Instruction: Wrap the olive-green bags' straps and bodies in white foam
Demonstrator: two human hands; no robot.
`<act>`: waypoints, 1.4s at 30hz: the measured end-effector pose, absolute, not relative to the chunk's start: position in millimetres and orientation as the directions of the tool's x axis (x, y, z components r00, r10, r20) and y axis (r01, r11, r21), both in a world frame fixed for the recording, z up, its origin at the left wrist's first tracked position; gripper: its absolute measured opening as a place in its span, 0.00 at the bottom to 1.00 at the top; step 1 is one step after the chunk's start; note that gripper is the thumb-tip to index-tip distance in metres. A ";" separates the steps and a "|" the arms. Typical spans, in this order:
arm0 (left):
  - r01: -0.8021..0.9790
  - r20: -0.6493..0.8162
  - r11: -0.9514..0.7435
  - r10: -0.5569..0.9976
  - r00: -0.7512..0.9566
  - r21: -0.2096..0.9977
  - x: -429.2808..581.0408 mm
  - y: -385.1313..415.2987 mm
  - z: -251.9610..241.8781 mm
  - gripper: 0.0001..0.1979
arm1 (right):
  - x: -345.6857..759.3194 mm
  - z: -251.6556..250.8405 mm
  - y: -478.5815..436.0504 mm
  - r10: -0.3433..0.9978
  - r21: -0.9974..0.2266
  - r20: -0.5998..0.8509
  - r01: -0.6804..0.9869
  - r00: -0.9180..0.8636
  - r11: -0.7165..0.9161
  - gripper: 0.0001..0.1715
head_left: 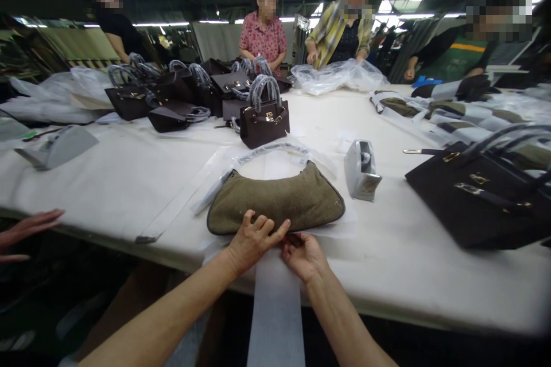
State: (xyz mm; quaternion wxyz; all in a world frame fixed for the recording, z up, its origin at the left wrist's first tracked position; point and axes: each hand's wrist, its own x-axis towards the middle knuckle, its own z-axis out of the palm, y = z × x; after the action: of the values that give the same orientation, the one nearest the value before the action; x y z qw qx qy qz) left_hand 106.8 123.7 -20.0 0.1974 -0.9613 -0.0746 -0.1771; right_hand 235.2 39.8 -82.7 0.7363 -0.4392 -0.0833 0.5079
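Note:
An olive ribbed-fabric handbag (275,198) with dark piping lies on the table in front of me, its wrapped handle (275,149) arched toward the far side. My left hand (256,241) grips the bag's near edge, fingers bent over the front and thumb stretched to the right. Close beside it, my right hand (305,255) is closed at the bag's lower edge with its fingertips curled in; what they pinch is hidden. A white paper strip (278,315) runs from under the bag and hangs over the table's near edge, below both hands.
A grey tape dispenser (361,172) stands right of the bag, with a large black handbag (477,195) beyond. Dark brown handbags (264,120) crowd the back left. Wrapped olive bags (451,112) lie back right. Another person's hand (30,232) shows at left; several people stand across the table.

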 end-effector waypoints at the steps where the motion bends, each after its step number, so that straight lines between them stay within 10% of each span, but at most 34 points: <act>1: 0.214 0.374 -0.908 0.070 0.925 -0.359 106.7 123.5 -20.8 0.22 | 236.0 -80.9 39.8 0.831 -0.749 -0.313 -0.658 0.459 0.081 0.06; 8: 0.147 0.405 -0.911 -0.024 0.914 -0.386 107.7 123.3 -32.2 0.20 | 232.6 -46.8 12.7 0.862 -0.838 -0.341 -0.538 0.376 -0.098 0.08; 11: 0.114 0.404 -0.919 -0.053 0.913 -0.378 107.0 122.4 -36.7 0.19 | 238.2 -21.0 -17.3 0.889 -0.975 -0.200 0.003 0.412 -0.221 0.12; 13: 0.109 0.403 -0.921 -0.056 0.913 -0.374 106.5 121.5 -37.9 0.20 | 245.0 -10.6 -34.3 0.896 -0.853 0.155 0.514 0.417 -0.092 0.11; 16: 0.115 0.406 -0.920 -0.050 0.912 -0.373 105.6 119.8 -37.3 0.19 | 250.4 -16.9 -50.7 0.869 -0.362 0.493 0.899 -0.040 0.247 0.16; 19: 0.129 0.420 -0.919 -0.043 0.906 -0.372 105.4 118.5 -35.8 0.19 | 245.7 -43.9 -56.0 0.798 0.029 0.375 0.866 -0.472 0.499 0.27; 23: 0.143 0.437 -0.910 -0.046 0.898 -0.390 106.6 120.4 -30.0 0.19 | 238.0 -76.1 -48.6 0.733 0.216 0.395 0.831 -0.554 0.512 0.25; 36: 0.122 0.403 -0.922 -0.040 0.914 -0.368 96.2 125.3 -35.7 0.20 | 241.3 -45.1 -55.0 0.849 -0.043 0.210 0.863 -0.484 0.503 0.22; 42: 0.140 0.457 -0.930 -0.033 0.889 -0.339 99.6 125.1 -39.2 0.15 | 259.7 14.2 4.2 0.858 -0.033 0.408 0.935 -0.310 0.354 0.25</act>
State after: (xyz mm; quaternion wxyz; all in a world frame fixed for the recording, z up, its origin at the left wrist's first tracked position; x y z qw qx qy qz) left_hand 99.6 125.1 -39.2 0.1847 -0.9541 -0.0282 -0.2340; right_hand 259.7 4.2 14.2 0.1809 -0.5586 -0.8025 -0.1057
